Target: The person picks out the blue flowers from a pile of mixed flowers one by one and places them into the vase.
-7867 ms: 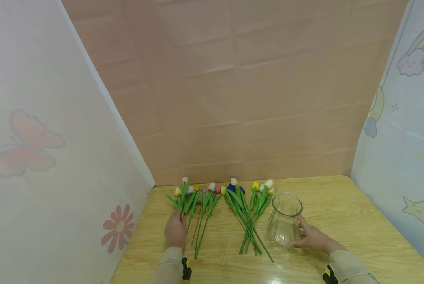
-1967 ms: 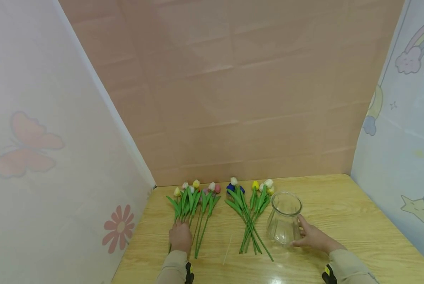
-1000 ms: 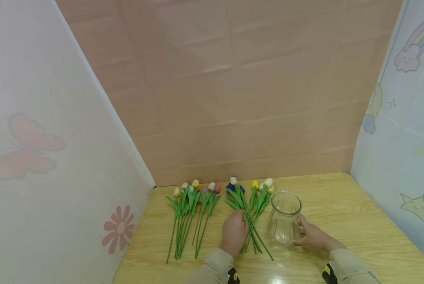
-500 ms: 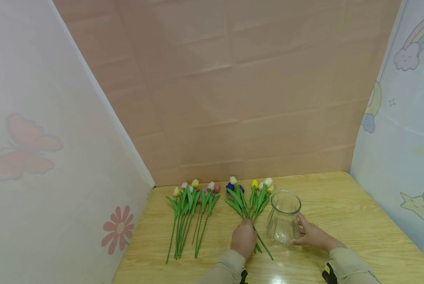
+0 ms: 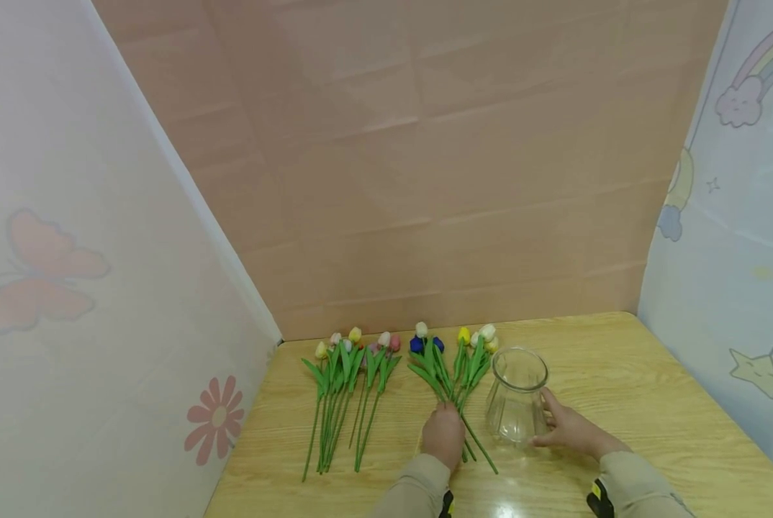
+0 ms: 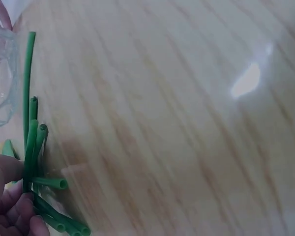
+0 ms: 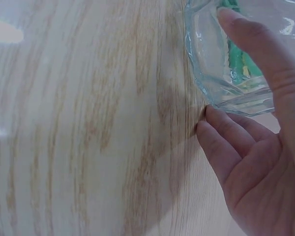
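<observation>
Left hand (image 5: 443, 434) pinches crossed green stems (image 6: 32, 142) between thumb and fingers, likely to keep the bunch (image 5: 433, 365) together; heads (image 5: 422, 330) point away from the person, probably so stems are in easy reach. Right hand (image 5: 574, 433) is curled around the side of the vase (image 5: 514, 417), presumably steadying it. Vase stands upright just right of the bunch. Stems: smooth, tubular, hollow-ended, plastic-looking. Vase: clear faceted glass, tapering up to a thick round rim. Second bunch (image 5: 344, 368) lies further left. Table (image 5: 594, 374): glossy, wood-grained.
</observation>
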A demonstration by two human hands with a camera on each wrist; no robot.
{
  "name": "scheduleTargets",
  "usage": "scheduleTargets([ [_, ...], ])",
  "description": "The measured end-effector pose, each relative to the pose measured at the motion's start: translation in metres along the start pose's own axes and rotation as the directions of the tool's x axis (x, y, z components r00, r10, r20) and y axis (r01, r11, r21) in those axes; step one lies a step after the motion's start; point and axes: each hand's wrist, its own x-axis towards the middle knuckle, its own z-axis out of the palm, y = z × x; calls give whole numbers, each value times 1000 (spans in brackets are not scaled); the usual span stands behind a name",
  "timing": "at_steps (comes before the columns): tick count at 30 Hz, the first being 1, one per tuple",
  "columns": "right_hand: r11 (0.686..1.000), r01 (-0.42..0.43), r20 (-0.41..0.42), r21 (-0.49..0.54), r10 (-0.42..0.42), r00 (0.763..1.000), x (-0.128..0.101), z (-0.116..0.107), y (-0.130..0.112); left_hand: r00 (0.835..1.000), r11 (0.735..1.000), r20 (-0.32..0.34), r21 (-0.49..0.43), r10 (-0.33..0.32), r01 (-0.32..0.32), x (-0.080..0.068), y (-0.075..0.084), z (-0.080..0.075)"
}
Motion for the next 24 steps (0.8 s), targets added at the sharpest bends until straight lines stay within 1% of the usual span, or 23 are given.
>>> scheduleTargets([
  [3, 1000, 7, 5, -6, -7, 1000, -1, 0, 0, 996, 992, 88, -121, -28, 39, 3, -4, 4],
  [5, 1000, 3, 4, -2, -3, 1000, -1, 0, 0, 988, 972, 150, -225, -34, 68, 5, -7, 5],
  [6, 1000, 0, 3, -2, 0, 1000, -1, 0, 0, 984, 958, 174, -276, -30, 78, 5, -9, 5],
  [9, 1000, -10, -6, 4, 10, 1000, -1, 1, 1, 975, 926, 221, -371, 10, 75, 7, -15, 4],
  [11, 1000, -14, -11, 7, 14, 1000, 0, 1, 0, 972, 910, 232, -409, 38, 62, 8, -18, 1],
  [13, 1000, -12, -13, 11, 12, 1000, 0, 1, 1, 967, 896, 250, -439, 52, 65, 9, -20, -1],
  [16, 1000, 0, -15, 4, 0, 1000, 1, 1, 0, 960, 875, 275, -477, 58, 83, 10, -23, -8],
  [19, 1000, 1, -11, 2, -1, 1000, 0, 0, 1, 947, 850, 315, -515, 64, 114, 11, -23, -14],
  [20, 1000, 6, -7, -4, -6, 1000, 0, 0, 1, 943, 834, 325, -537, 66, 127, 11, -24, -16],
  [22, 1000, 3, -3, -3, -3, 1000, 0, -1, 2, 933, 811, 353, -565, 74, 150, 12, -25, -17],
  [24, 1000, 5, 4, -8, -5, 1000, 1, -1, 3, 917, 773, 391, -605, 81, 190, 12, -27, -16],
])
